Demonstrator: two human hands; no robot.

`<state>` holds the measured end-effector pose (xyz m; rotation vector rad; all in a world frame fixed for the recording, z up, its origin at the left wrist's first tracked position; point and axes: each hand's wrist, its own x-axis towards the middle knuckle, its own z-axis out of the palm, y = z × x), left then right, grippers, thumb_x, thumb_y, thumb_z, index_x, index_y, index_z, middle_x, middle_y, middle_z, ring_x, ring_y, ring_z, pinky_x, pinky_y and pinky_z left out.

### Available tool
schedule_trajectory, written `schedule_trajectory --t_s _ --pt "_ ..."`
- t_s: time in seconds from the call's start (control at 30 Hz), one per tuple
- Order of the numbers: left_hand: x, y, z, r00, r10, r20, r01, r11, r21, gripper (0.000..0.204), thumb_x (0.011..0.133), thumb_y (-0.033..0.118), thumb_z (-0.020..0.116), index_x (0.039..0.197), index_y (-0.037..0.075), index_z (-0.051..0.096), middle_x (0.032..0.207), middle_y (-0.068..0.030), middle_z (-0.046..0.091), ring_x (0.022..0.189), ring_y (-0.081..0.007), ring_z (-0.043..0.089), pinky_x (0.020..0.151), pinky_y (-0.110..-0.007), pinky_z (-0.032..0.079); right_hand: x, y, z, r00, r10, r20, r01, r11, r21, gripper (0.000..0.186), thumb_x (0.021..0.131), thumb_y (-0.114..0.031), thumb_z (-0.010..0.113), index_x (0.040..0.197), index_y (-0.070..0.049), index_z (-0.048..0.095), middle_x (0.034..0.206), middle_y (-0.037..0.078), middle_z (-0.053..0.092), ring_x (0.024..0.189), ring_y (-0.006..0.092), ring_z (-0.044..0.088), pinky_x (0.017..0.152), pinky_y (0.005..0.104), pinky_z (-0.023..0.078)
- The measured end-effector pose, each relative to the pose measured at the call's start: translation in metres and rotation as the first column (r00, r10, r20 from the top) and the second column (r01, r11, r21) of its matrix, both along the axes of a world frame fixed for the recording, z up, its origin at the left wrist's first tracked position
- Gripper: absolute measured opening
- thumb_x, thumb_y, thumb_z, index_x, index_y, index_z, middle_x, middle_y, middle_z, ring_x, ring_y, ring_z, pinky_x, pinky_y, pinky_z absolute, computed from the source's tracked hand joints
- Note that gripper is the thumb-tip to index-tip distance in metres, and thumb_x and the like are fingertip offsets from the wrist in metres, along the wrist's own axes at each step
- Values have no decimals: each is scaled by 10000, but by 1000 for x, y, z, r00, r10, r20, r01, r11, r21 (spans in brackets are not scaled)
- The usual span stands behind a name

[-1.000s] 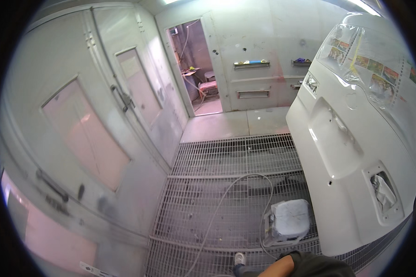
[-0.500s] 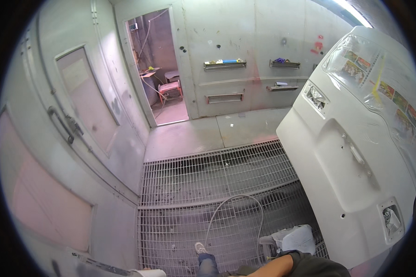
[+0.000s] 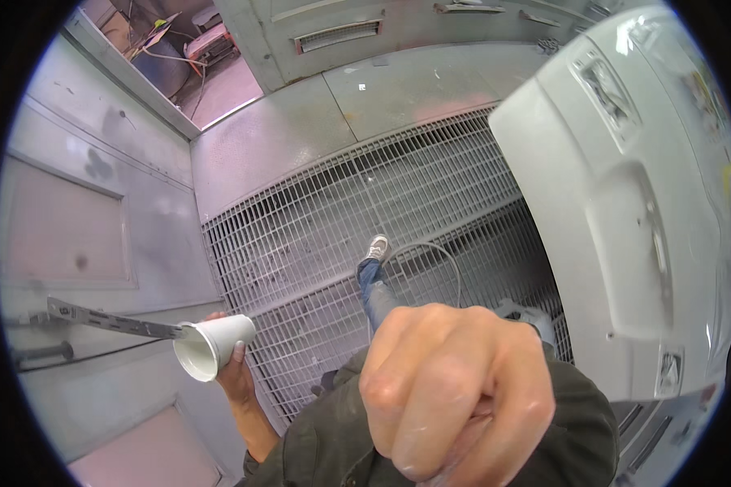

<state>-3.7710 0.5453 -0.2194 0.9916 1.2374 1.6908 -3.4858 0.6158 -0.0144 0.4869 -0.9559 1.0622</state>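
Gripping a cup (image 3: 231, 332), left fingers (image 3: 238, 356) now show clearly.

No readable text, only tiny illegible markings on the long grey strip (image 3: 114, 320)

The left fisheye camera on my head looked steeply down and forward, my right grip (image 3: 459, 394) looming close to the lens, my left grip (image 3: 234, 375) farther off, the grated floor (image 3: 300, 235) well below, and a white vehicle panel (image 3: 560, 178) curving along the right rim.
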Motion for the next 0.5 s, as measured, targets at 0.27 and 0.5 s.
schedule_trajectory --t_s 0.27,0.5 --pt "70 302 -3 997 -80 -19 79 997 -24 817 724 -93 712 1461 56 393 1382 -170 523 1301 -328 517 1116 -510 422 64 278 29 992 -125 1 124 981 -149 98 869 -33 740 791 -12 685 912 165 624 640 159 572 527 250 463" --pt "153 552 -36 962 -267 52 271 958 -97 834 696 -100 729 1443 94 414 1356 -133 536 1270 -297 526 1099 -487 444 143 475 -1 968 30 249 10 988 -155 265 874 -198 784 932 59 751 911 202 671 711 230 651 569 304 523"
